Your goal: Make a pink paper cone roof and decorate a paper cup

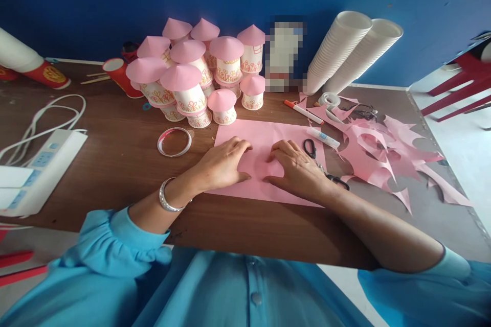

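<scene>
A sheet of pink paper lies flat on the brown table in front of me. My left hand rests on its left part, thumb and fingers apart in a curve. Facing it, my right hand touches the middle of the sheet, its thumb and fingertips also spread with nothing between them. Black-handled scissors lie partly under my right hand and wrist. Beside them, at the sheet's right edge, is a white glue stick. An orange-capped marker lies just beyond the sheet.
Several paper-cup houses with pink cone roofs stand behind the sheet. Pink paper scraps pile up at right, below two tall cup stacks. A tape roll lies at left, near a white power strip with cables.
</scene>
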Available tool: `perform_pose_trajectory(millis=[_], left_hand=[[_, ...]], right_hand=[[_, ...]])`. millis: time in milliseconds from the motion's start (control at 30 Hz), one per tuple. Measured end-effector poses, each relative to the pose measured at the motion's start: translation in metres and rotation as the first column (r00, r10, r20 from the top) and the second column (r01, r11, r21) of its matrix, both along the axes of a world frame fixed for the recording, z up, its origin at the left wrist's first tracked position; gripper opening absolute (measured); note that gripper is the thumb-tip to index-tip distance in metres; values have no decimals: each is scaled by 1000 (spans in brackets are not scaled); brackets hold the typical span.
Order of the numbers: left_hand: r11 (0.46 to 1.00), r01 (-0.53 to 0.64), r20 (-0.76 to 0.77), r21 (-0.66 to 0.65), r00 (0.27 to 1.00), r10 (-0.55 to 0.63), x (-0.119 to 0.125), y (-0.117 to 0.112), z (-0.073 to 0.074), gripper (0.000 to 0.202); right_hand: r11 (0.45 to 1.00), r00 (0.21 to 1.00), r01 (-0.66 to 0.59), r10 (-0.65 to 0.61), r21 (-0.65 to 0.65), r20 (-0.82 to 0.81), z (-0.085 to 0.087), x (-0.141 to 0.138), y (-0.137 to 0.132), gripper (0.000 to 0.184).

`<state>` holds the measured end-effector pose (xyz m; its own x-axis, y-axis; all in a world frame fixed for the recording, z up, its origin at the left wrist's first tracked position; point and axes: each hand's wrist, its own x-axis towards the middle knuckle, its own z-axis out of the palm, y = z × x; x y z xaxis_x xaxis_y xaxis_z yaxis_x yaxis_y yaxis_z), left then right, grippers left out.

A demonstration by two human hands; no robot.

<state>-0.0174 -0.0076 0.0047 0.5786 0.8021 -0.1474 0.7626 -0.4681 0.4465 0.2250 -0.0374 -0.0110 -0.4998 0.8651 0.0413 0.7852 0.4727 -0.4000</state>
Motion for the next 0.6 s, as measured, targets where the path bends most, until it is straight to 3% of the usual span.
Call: perform_pose_trajectory(millis=[167,433,600], left_hand=[[1000,26,-25,-2,999,-26,0,0,1,57],[999,50,-58,-22,997,-51,2,-1,6,26],[998,50,-53,40,997,-48,1,-2,5,44]], right_hand=[[996,998,-3,-3,-88,-65,-2,-2,0,25],[998,1000,-13,12,69,10,-2,-1,-5,34],[999,998,-26,24,39,53,3,-4,-8,37]])
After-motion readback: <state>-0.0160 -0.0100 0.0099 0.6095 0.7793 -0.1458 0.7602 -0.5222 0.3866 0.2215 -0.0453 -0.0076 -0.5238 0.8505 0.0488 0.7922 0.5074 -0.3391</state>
